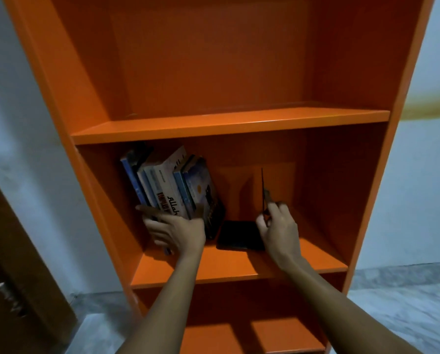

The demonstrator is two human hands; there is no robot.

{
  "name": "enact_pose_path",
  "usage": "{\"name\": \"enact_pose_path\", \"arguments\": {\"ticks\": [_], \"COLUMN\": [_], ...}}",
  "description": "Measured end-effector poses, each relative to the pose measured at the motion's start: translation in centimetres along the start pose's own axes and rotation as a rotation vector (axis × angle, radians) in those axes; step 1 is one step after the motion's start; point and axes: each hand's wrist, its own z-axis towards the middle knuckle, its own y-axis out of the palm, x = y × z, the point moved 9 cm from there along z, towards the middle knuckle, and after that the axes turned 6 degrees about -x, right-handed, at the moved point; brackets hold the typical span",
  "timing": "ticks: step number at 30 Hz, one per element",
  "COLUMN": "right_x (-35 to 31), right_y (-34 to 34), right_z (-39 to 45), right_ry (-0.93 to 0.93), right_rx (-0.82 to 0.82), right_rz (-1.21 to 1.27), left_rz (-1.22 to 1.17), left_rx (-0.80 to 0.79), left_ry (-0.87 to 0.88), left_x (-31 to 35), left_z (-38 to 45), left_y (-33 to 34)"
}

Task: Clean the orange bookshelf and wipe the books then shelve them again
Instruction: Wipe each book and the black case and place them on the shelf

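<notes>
The orange bookshelf fills the view. On its middle shelf several books lean together at the left. My left hand grips the lower spines of this bunch, thumb on the right side and fingers spread on the left. My right hand pinches the upright plate of a thin black bookend, seen edge-on. The bookend's flat black base lies on the shelf between my two hands, right beside the dark book at the end of the row.
The top shelf holds nothing. A lower shelf shows below my forearms. A pale wall stands on the right, a brown wooden door on the left, and grey marbled floor lies beneath.
</notes>
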Motion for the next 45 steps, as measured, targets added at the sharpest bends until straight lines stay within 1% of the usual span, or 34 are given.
{"name": "enact_pose_path", "arguments": {"ticks": [3, 4, 6, 7, 8, 9, 10, 12, 17, 21, 24, 28, 32, 33, 35, 38, 40, 45], "right_x": [-0.6, -0.6, -0.6, -0.6, -0.7, -0.7, -0.8, -1.0, -3.0, -4.2, -6.1, -6.5, -6.8, -6.8, -7.0, -7.4, -7.7, -8.8], "right_y": [1.0, 1.2, 1.5, 1.6, 1.6, 1.6, 1.6, 1.6, 3.4, 7.3, 9.7, 10.9, 12.4, 12.7, 13.0, 13.8, 14.3, 15.1], "right_z": [-0.7, -0.9, -1.2, -1.2, -1.2, -1.1, -1.1, -1.3, -2.5, -2.1, -2.2, -1.2, -0.7, -0.4, 0.0, 0.2, 0.3, 0.7], "right_ry": [-0.035, -0.037, -0.027, -0.027, -0.032, -0.040, -0.046, -0.055, -0.093, -0.008, -0.006, 0.044, 0.085, 0.105, 0.139, 0.130, 0.110, -0.003], "right_rx": [-0.017, -0.020, -0.026, -0.024, -0.020, -0.018, -0.020, -0.024, -0.086, -0.256, -0.335, -0.373, -0.470, -0.484, -0.525, -0.583, -0.587, -0.575], "right_rz": [0.042, 0.056, 0.082, 0.093, 0.103, 0.113, 0.124, 0.146, 0.200, 0.345, 0.399, 0.325, 0.298, 0.277, 0.244, 0.210, 0.207, 0.295], "left_rz": [-0.009, -0.046, -0.151, -0.179, -0.149, -0.096, -0.076, -0.047, -0.008, -0.011, -0.019, -0.053, -0.115, -0.123, -0.074, 0.156, 0.276, 0.624], "left_rx": [0.037, 0.032, -0.102, -0.132, -0.068, 0.008, 0.052, 0.089, 0.026, 0.018, -0.042, -0.114, -0.120, -0.107, -0.038, 0.051, 0.018, -0.161], "left_ry": [-0.062, -0.101, -0.241, -0.281, -0.253, -0.186, -0.124, -0.090, -0.080, -0.114, -0.149, -0.166, -0.126, -0.098, 0.019, 0.311, 0.438, 0.630], "left_x": [-0.2, -0.1, -0.3, -0.1, 0.3, 0.8, 1.1, 1.0, 0.5, 0.3, -0.7, -2.0, -2.1, -1.9, -1.1, 0.2, 0.1, -1.1], "left_z": [0.1, 0.2, -0.1, -0.4, -0.2, 0.1, 0.5, 1.1, 2.8, 3.6, 4.3, 4.6, 4.4, 4.3, 3.6, 1.6, 0.8, 0.7], "left_y": [0.2, 0.2, 1.4, 1.8, 1.4, 0.7, 0.3, 0.1, -0.6, -1.5, -1.7, -1.6, -1.9, -2.0, -2.7, -3.0, -2.4, -0.4]}}
